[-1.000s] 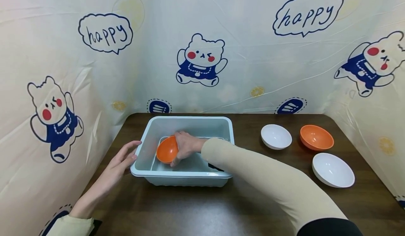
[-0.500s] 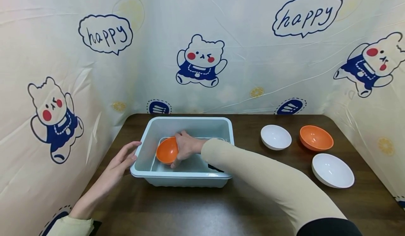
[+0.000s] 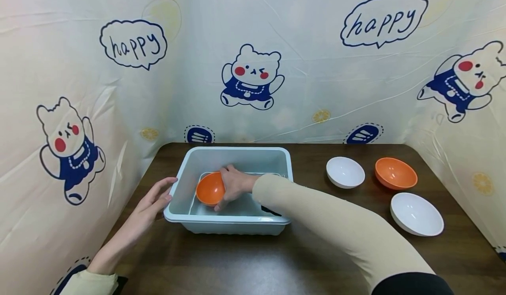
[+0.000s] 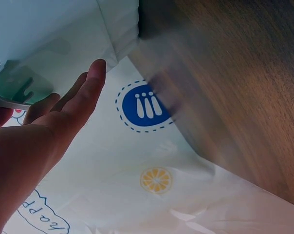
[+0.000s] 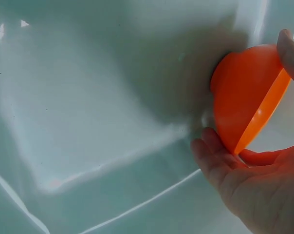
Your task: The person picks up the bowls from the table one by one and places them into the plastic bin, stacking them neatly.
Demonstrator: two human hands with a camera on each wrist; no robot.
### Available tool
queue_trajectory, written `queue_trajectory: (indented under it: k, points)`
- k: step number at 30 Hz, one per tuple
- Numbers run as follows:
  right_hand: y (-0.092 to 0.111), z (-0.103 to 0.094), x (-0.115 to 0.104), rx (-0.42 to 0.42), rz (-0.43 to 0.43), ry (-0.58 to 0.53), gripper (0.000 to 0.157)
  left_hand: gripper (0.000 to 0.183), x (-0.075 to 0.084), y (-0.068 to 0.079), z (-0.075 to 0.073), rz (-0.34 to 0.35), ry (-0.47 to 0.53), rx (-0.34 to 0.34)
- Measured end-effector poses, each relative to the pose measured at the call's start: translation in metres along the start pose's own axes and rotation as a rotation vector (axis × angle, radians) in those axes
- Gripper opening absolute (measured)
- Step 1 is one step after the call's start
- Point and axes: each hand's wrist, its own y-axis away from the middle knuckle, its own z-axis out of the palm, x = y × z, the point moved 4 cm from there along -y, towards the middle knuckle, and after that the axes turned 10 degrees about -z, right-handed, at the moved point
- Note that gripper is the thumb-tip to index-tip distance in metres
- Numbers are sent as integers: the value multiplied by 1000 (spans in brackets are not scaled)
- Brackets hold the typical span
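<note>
Inside a pale blue plastic basin, my right hand grips an orange bowl by its right side. The right wrist view has the bowl tilted on its side near the basin floor, with the thumb at one end of the rim and fingers at the other. My left hand rests against the basin's left rim, fingers fairly straight. From the left wrist, that hand shows along the outer wall of the basin.
On the brown wooden table, to the right of the basin, stand a small white bowl, another orange bowl and a larger white bowl. A printed curtain encloses the table at the back and sides.
</note>
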Motion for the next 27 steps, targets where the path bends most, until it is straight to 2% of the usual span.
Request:
queue_trajectory:
  k: [19,27]
  points:
    - [4,1,-2,-21,0,46,110,52,0,0,1,-16,-9,0]
    - [2,1,2,-34,-18,21,112,52,-2,0,1,-19,-7,-2]
